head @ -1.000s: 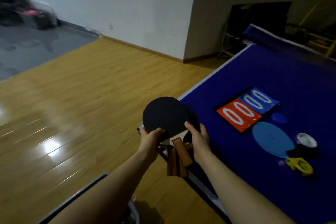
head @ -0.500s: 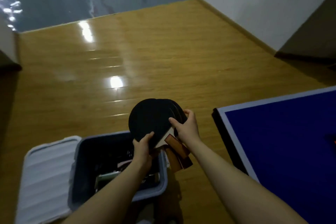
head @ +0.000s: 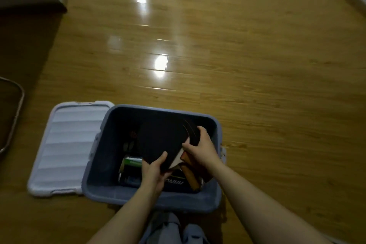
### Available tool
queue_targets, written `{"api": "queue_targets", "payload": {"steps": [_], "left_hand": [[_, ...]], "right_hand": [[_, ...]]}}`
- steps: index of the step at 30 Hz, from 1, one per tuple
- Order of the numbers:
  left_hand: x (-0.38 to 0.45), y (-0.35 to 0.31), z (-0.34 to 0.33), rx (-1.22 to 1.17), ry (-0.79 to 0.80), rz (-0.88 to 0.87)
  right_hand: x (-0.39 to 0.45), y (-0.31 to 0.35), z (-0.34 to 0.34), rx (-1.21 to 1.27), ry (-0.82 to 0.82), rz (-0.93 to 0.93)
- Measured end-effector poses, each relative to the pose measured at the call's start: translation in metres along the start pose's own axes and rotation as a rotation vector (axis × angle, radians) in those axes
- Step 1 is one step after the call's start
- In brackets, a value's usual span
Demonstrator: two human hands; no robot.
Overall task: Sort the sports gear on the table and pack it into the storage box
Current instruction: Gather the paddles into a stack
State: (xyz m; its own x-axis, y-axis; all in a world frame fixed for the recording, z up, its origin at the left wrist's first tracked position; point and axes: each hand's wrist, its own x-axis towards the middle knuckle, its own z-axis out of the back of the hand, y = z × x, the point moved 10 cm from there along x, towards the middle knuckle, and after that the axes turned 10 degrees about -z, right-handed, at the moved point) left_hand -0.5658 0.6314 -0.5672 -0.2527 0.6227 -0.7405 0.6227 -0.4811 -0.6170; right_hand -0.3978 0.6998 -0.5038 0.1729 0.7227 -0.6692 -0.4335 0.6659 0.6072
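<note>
Paddles: a stack of table tennis paddles (head: 162, 140) with black rubber faces, held over the open storage box; the blades fan slightly at the upper right edge, where thin pale rims show.
Handles: brown wooden handles (head: 191, 177) splay down and to the right from the blades, just inside the near right part of the box.
Left hand: the left hand (head: 153, 171) grips the lower edge of the stack, thumb lying on the top black face, fingers curled underneath.
Right hand: the right hand (head: 201, 149) clamps the right side of the stack near the necks, thumb on top, fingers wrapped round the far edge.
Storage box: a blue-grey plastic storage box (head: 116, 197) stands on the floor, lid off, directly below the paddles.
Box contents: a package with a green and white label (head: 131, 162) lies inside at the left of the paddles; a dark item with a yellow stripe and pale lettering (head: 175, 181) lies under the hands. Other things in the box are too dark to tell.
Writing: the pale lettering is too blurred to read; no brand shows on the paddles.
Lid: a pale ribbed lid (head: 67, 148) lies flat on the floor, touching the box's left side.
Floor: glossy wooden floor (head: 247, 55) with bright reflections of lights.
</note>
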Motion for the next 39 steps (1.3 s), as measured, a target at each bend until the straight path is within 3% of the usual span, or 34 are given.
{"api": "queue_targets", "payload": {"steps": [10,14,19,26,32,39], "left_hand": [[0.146,0.009,0.108,0.100,-0.299,-0.082],[0.197,-0.012,0.131,0.304,-0.220,-0.197],[0.237,-0.045,0.126,0.739,-0.115,-0.346],[0.247,-0.046,0.117,1.317,0.006,-0.240],[0.209,-0.039,0.081,1.262,0.121,-0.316],[0.125,-0.054,0.032,1.112,0.209,-0.258]], "right_hand": [[0.114,-0.028,-0.145,-0.051,0.123,-0.018],[0.139,-0.047,-0.182,-0.021,0.183,-0.039],[0.153,-0.064,-0.218,-0.075,0.196,-0.069],[0.161,-0.080,-0.238,-0.234,0.262,-0.141],[0.141,-0.057,-0.217,-0.163,0.190,-0.083],[0.068,-0.010,-0.139,-0.064,0.114,-0.087]]}}
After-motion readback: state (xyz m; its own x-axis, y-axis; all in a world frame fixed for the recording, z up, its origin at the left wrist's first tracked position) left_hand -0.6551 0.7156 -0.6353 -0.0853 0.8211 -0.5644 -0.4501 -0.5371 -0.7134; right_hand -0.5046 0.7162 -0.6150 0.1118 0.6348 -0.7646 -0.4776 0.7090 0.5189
